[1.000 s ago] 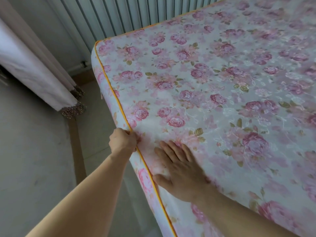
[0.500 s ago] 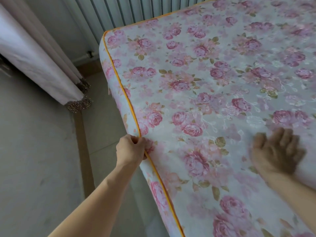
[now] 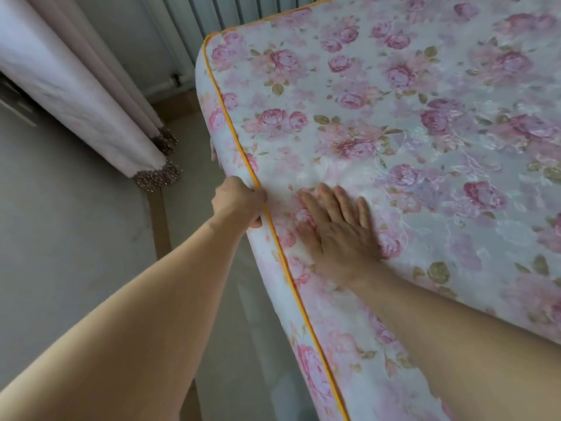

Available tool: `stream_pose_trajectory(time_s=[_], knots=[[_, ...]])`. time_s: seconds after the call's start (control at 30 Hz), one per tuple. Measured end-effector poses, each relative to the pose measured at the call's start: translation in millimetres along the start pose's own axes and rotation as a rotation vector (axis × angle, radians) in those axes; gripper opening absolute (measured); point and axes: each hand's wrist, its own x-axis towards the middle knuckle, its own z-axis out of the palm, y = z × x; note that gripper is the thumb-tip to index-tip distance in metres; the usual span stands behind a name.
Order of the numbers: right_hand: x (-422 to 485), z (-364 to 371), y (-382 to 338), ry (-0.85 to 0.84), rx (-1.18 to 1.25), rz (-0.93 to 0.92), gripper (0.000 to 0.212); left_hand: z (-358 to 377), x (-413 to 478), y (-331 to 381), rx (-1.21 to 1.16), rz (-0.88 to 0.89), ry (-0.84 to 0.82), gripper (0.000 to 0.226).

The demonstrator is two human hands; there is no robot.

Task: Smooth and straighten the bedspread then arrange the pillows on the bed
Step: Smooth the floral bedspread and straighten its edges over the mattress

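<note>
Head cam, looking down at the L side of the bed. Floral bedspread (image 3: 425,132), pink roses on pale ground, covers the whole mattress top and drops over the side. Orange piping (image 3: 233,123) runs along the top edge, from the far corner down to the bottom of the frame.

L hand (image 3: 238,203) is at the bed edge about midway along the visible side. Its fingers are curled round the bedspread right at the piping, knuckles facing the cam, thumb tucked under the side drop. Fingertips are hidden, so how much cloth it holds can't be told.

R hand (image 3: 337,232) lies palm down on top of the bedspread, just inboard of the piping and near the L hand but not touching it. Fingers are straight and close together, pointing twd the far corner and pressed flat on the fabric. The cloth looks mostly flat, with faint ripples near the R hand.

Bg: pale curtain (image 3: 76,86) w/ beaded hem (image 3: 158,176) at upper L. Ribbed panel (image 3: 194,13), prob a radiator, sits behind the bed's far edge. Light floor (image 3: 194,141) runs beside the bed.
</note>
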Motion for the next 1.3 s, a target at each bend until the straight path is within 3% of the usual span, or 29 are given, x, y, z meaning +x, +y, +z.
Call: stream_pose_trajectory(time_s=[0.2,0.3,0.47,0.6,0.67,0.8,0.87,0.97,1.07,1.17,1.23,1.3], knots=[[-1.1,-0.8,-1.8,-0.01,-0.025,0.017,0.058,-7.1,8.5,10.0,0.161,-0.023,-0.221,0.036],[-1.4,-4.6,-4.1,-0.029,-0.007,0.023,0.058,-3.2,16.7,10.4,0.175,-0.075,-0.292,0.033],[-4.7,-6.1,-11.3,0.026,-0.05,0.027,0.057,-11.8,23.6,2.9,0.551,0.131,-0.173,0.021],[1.3,-15.5,-18.3,0.097,0.014,-0.041,0.058,-11.4,30.2,-9.0,0.53,0.102,-0.2,0.026],[12.0,-23.4,2.5,0.171,0.058,0.102,0.063,-8.7,37.4,-11.1,0.533,0.107,-0.244,0.028],[25.5,-40.3,70.9,0.237,0.041,0.707,0.082,-10.4,45.8,-9.8,0.562,0.145,-0.344,0.03],[46.9,-40.1,69.1,0.168,-0.006,0.773,0.08,-15.5,53.9,-7.4,0.544,0.149,-0.435,0.036],[102.4,-27.2,22.3,0.087,0.002,0.571,0.071,-30.7,85.0,1.7,0.354,0.109,-0.447,0.048],[158.1,-9.6,-39.4,0.056,0.002,0.286,0.065,-43.3,138.6,20.9,0.214,0.087,-0.195,0.063],[188.6,1.1,-70.8,0.022,0.006,0.147,0.063,-53.2,174.9,39.3,0.197,0.12,-0.207,0.043],[191.5,-4.4,-73.6,0.078,0.039,0.116,0.059,-56.8,185.5,42.8,0.257,0.247,-0.213,0.03],[186.0,-15.0,-82.4,0.219,0.067,0.016,0.044,-59.1,191.2,33.1,0.305,0.587,-0.117,0.015]])
